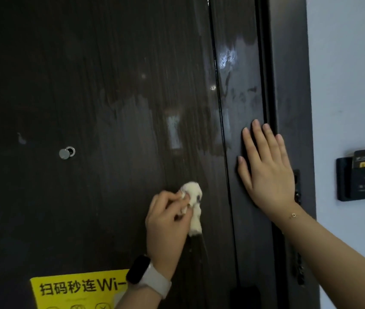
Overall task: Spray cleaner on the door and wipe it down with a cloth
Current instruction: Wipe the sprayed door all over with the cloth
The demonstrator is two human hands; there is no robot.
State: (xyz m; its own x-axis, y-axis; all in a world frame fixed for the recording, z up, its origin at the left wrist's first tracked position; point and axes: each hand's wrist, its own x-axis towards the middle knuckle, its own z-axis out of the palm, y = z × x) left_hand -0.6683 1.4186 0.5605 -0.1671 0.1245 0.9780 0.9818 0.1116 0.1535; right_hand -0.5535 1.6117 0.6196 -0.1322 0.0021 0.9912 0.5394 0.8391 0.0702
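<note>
Left hand (166, 221) pinches a crumpled white cloth (193, 208) against the dark door (88, 85), just left of its vertical groove; wet streaks shine above. Right hand (266, 168) lies flat, fingers straight, on the door's right strip beside the frame (288, 63). A grey wall (350, 63) carries a card holder (364, 175); a yellow sticker (76, 291) sits low.

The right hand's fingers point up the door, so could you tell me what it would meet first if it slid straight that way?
The right hand lies flat near the door edge. Straight up, it would first meet the wet smears; nothing solid shows there.
</note>
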